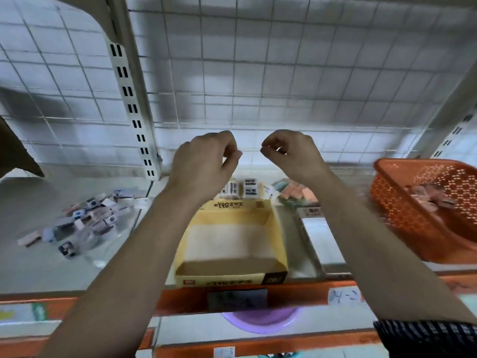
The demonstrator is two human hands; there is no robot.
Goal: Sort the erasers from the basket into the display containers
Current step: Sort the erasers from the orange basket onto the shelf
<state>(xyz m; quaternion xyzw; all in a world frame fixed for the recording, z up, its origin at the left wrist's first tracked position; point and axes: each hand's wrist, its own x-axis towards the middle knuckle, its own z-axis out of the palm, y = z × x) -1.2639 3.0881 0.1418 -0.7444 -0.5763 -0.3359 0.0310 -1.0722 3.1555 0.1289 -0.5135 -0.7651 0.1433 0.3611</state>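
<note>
Now holds the left hand [204, 164] and the right hand [291, 156] up side by side, near each other but apart, above the back of the yellow box [232, 275] on the shelf [31, 254]. Shows the fingers of both curled in toward the thumbs with nothing visible between them. Reads as clenched on air, though blur rules out certainty about anything tiny.

Leaves the erasers yet to sort [428, 198] in the orange basket [402, 223] at the far right, well apart from both hands. Has white erasers [240, 188] lined up at the box's back, mixed ones [87, 218] in the clear tub [113, 239] at left, and pink ones [291, 193] just right of the box.

Probably calls for a reach to the basket next.
- Send the right hand, being nearer.
- Rise over the basket's near rim, loosen the fingers before dipping in, and take one eraser by its long sides.
- Match the wrapper before choosing a container.

Mind the box's thin card walls and its front, which sits at the shelf lip: set down, never push forward. Beware the wire grid [258, 73] close behind the knuckles and the slotted post [131, 107] to the left. Offers open room over the box's mostly bare floor.
</note>
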